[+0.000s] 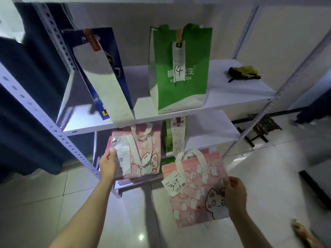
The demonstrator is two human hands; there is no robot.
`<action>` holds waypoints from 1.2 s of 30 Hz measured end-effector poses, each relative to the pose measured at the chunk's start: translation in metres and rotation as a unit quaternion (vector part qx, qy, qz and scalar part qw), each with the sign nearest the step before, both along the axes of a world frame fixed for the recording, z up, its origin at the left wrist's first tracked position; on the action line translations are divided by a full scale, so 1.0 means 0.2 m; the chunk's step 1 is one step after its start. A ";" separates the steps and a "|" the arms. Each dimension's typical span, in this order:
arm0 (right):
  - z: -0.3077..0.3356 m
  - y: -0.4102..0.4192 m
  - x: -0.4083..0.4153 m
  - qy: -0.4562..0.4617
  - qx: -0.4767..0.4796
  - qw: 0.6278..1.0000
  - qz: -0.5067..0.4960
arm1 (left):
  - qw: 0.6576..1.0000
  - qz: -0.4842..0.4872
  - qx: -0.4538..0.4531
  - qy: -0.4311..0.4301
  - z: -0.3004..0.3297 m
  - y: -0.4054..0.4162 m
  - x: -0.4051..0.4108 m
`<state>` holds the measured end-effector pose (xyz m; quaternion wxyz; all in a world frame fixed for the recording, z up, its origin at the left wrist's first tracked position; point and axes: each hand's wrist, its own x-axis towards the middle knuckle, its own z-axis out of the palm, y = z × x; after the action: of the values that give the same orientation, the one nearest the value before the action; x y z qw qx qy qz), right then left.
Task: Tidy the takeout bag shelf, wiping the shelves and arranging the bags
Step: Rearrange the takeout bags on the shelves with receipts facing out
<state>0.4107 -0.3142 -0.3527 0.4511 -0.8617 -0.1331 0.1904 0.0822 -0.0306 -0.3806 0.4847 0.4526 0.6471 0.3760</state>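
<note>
Head view: pink cat-print fabric bag with a white receipt marked 309 [197, 190] hangs in front of the white metal shelf unit [223, 102], above the floor, pinched at its right edge by the right hand [234, 196], grip closed. Left hand [107, 165] clasps the side of a second pink cat-print bag [138, 156] standing on the lower shelf. Green bag labelled 14 [180, 68] and blue bag [100, 72] stand on the upper shelf, with a yellow-black cloth [244, 73] well apart to the right.

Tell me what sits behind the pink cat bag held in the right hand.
Behind the pink cat bag in the right hand, a light green bag stands on the lower shelf, a long receipt hanging down its front. Its base is covered.
</note>
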 end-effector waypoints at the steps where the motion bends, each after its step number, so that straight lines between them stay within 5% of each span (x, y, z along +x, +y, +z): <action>1: -0.01 0.02 0.00 0.007 0.005 1.000 -0.003 | 1.000 -0.001 0.002 -0.006 -0.02 0.04 0.01; 14: -0.20 -0.02 -0.13 0.152 0.078 0.982 -0.082 | 0.996 0.055 -0.061 -0.032 -0.24 0.50 0.01; 22: -0.31 0.11 -0.22 0.197 0.115 0.970 -0.082 | 0.995 0.093 -0.006 -0.022 -0.49 0.45 -0.12; 36: -0.37 0.24 -0.29 0.222 0.120 0.967 -0.043 | 0.985 0.152 -0.055 -0.054 -0.61 0.32 -0.11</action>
<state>0.3525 -0.2662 -0.4263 0.5773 -0.7423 -0.0149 0.3398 0.0608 0.0336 -0.5020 0.4805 0.3004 0.7011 0.4328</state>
